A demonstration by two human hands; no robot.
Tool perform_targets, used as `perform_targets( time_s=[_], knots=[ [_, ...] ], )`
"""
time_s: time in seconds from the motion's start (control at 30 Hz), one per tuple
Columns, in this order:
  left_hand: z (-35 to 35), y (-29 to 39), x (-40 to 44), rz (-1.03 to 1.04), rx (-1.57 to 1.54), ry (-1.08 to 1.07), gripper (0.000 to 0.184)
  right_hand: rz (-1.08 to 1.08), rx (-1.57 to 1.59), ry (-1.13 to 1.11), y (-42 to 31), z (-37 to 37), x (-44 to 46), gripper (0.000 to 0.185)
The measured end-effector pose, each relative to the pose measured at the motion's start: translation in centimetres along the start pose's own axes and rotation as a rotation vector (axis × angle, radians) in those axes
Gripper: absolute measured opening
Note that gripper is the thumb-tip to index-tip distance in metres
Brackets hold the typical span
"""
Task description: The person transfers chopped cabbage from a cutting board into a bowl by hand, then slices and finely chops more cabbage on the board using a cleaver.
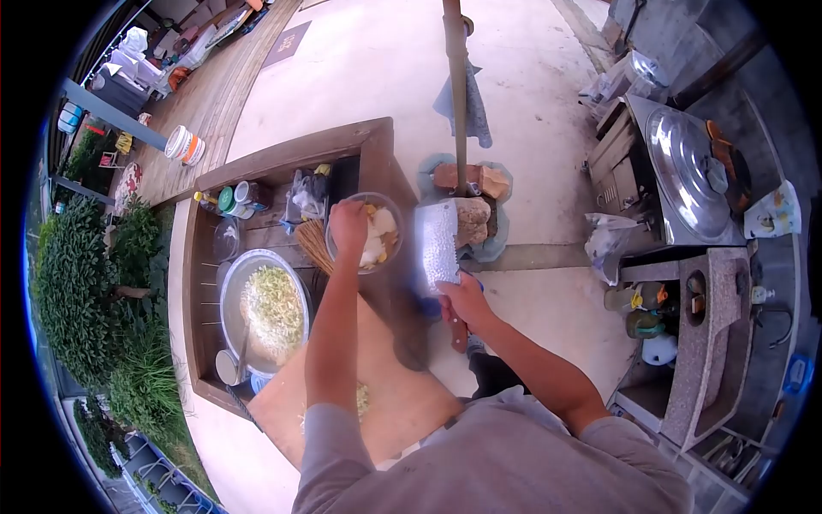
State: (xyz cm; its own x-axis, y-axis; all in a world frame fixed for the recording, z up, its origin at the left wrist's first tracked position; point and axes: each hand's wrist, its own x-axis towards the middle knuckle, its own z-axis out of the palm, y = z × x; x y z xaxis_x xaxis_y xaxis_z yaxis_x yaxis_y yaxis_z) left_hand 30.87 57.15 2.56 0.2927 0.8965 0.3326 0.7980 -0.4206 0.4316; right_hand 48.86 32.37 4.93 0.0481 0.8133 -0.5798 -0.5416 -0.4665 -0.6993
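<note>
1. Landmark: wooden board [396, 370], just in front of the person; chopped bits [364, 400] lie on it, partly hidden by the left arm.
2. Right hand [465, 301]: right of the board's far corner, fingers wrapped round the cleaver near where handle meets blade.
3. Cleaver [437, 247]: past the board's far edge, off to the right; blade points away from the person, handle back toward them.
4. Left hand [348, 224]: beyond the board, at the near-left rim of the bowl. Fingertips hidden, can't tell if spread or pinching.
5. Bowl [383, 224]: beyond the board's far corner, left of the blade; white and yellowish contents.
6. Basin [255, 264]: left of the board, full of chopped pale-green and white stuff, utensil handle [243, 353] leaning out.
7. Straw brush [314, 244]: beyond the board, between basin and bowl.
</note>
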Motion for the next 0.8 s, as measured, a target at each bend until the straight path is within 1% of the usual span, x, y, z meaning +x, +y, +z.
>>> perform_targets(
  time_s=[0.07,0.17,0.2,0.3,0.33,0.43,0.5,0.57,0.63,0.67,0.77,0.8],
  knots=[
    [-0.8,0.3,0.1,-0.039,-0.051,0.054,0.022,-0.007,0.001,-0.023,0.5,-0.3,-0.3,0.016],
    [-2.5,0.8,0.6,-0.220,-0.301,0.092,0.023,0.001,0.002,-0.026,0.8,-0.1,-0.4,0.016],
    [-3.1,0.8,0.6,-0.211,-0.304,0.112,0.024,0.004,-0.014,-0.027,0.7,0.1,-0.4,0.016],
    [-4.6,1.6,0.1,-0.383,-0.449,0.154,0.026,0.011,-0.053,-0.036,0.5,0.7,-0.4,0.016],
    [-5.0,1.5,-0.3,-0.395,-0.585,0.159,0.024,0.011,-0.057,-0.036,0.5,0.8,-0.5,0.016],
    [-5.5,-0.3,-2.5,-0.448,-0.866,0.183,0.019,-0.011,-0.076,-0.054,0.2,0.8,-1.1,0.015],
    [-7.6,1.0,-5.5,-0.502,-1.032,0.138,0.010,-0.035,-0.091,-0.068,0.7,0.6,-1.6,0.016],
    [-9.5,1.3,-9.4,-0.624,-1.080,0.067,0.007,-0.071,-0.192,-0.107,1.2,0.5,-2.8,0.019],
    [-10.6,1.4,-14.0,-0.729,-1.063,0.025,0.006,-0.110,-0.267,-0.160,1.3,0.8,-4.9,0.023],
    [-11.0,1.2,-16.5,-0.755,-1.052,0.024,0.006,-0.098,-0.382,-0.210,1.8,0.6,-5.4,0.031],
    [-11.5,0.0,-22.4,-0.851,-1.057,-0.008,0.007,-0.132,-0.555,-0.243,3.5,2.0,-8.3,0.033],
    [-11.7,-0.8,-23.8,-0.871,-1.052,-0.033,0.007,-0.102,-0.579,-0.250,4.4,2.5,-9.0,0.031]
  ],
)
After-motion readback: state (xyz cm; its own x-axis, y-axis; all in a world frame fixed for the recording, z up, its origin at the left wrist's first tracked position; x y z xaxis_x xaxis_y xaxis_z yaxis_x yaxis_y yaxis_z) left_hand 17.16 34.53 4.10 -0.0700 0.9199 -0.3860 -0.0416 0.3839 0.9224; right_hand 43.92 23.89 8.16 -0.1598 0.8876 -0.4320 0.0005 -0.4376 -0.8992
